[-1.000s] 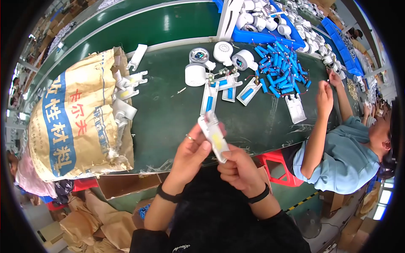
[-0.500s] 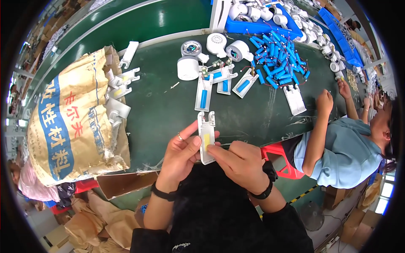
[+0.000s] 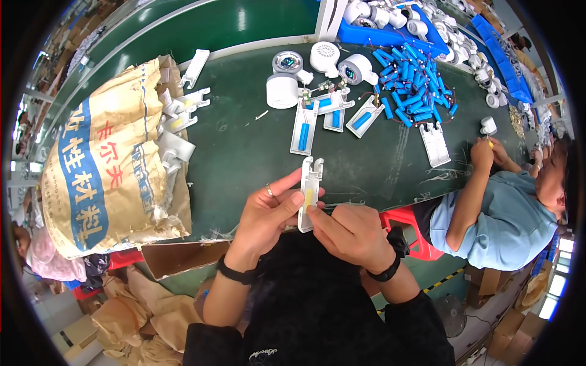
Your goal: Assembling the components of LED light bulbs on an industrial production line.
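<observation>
My left hand grips a narrow white plastic shell by its long sides, upright above the table's near edge. Inside the shell lies a yellow strip. The fingers of my right hand are curled together, with the fingertips pressed against the strip's lower end and the shell's right edge. Farther off, similar shells with blue cylindrical batteries in them lie beside round white device heads. An empty white shell rests to the right.
A large paper sack spilling white shells stands at the left. Loose wired blue batteries are heaped at the back right, before a blue bin of white heads. A co-worker in a light blue shirt sits at the right, near a red stool.
The shell is turned slightly more edge-on, with my right fingertips still on it. The whole view has shifted a little. The co-worker's hands have come together lower, near a white part on the table.
</observation>
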`<state>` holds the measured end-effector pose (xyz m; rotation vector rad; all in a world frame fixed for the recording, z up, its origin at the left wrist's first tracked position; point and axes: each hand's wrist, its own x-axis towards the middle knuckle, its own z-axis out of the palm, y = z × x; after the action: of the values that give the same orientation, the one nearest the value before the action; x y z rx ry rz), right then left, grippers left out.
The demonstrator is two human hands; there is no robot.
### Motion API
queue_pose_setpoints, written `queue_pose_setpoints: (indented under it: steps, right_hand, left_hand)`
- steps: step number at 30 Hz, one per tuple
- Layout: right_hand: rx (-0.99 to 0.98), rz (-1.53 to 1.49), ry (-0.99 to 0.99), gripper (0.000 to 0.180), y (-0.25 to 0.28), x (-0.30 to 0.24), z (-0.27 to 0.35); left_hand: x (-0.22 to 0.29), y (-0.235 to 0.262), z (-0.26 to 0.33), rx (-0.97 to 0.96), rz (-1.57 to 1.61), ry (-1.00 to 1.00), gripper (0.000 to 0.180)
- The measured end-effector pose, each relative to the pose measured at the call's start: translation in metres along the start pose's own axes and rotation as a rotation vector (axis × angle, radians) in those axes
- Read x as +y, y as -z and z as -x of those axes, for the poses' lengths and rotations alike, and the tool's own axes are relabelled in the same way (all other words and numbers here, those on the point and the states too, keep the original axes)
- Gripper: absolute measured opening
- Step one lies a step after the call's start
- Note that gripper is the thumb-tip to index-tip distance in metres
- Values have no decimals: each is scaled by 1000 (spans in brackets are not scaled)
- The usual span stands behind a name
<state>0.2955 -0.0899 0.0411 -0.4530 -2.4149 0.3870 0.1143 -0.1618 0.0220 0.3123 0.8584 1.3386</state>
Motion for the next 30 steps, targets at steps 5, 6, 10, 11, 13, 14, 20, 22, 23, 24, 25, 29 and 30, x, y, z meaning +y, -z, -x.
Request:
queue_pose_setpoints:
  steps: [5, 6, 10, 11, 13, 14, 20, 22, 23, 24, 25, 29, 30]
  right_hand:
    - [10, -40, -49, 29, 0, 6, 3]
    - [10, -68, -71, 29, 1, 7, 4]
    - [47, -106, -121, 30, 5, 12, 8]
    - [29, -112, -118, 30, 10, 13, 9]
    - [14, -118, -124, 30, 14, 15, 12]
    - [8, -88, -119, 30, 16, 16, 13]
    - [54, -78, -139, 30, 14, 23, 17]
    - [101, -90, -150, 29, 14, 26, 19]
    - [101, -105, -163, 29, 17, 27, 19]
    - [101, -118, -177, 29, 19, 29, 19]
    - [105, -112, -185, 29, 19, 31, 22]
    - [254, -56, -366, 28, 27, 50, 31]
    - [352, -3, -458, 27, 32, 58, 32]
  left_hand:
    - [-3, -2, -4, 3, -20, -5, 48]
    - [-3, -3, -5, 3, -14, 2, 48]
    - [-5, -10, -8, 5, -6, 23, 50]
    - [-5, -12, -9, 13, 5, 39, 51]
    - [-6, -15, -12, 20, 13, 61, 52]
    - [-7, -17, -14, 18, 6, 47, 53]
    - [-8, -29, -21, 19, -52, 47, 55]
    - [-8, -32, -23, 22, -76, 45, 54]
    - [-8, -34, -24, 15, -69, 45, 54]
    - [-9, -36, -25, 7, -62, 46, 53]
    - [-9, -38, -27, 0, -65, 54, 53]
    - [-18, -47, -31, -66, -157, 128, 50]
    - [-21, -50, -35, -87, -154, 154, 48]
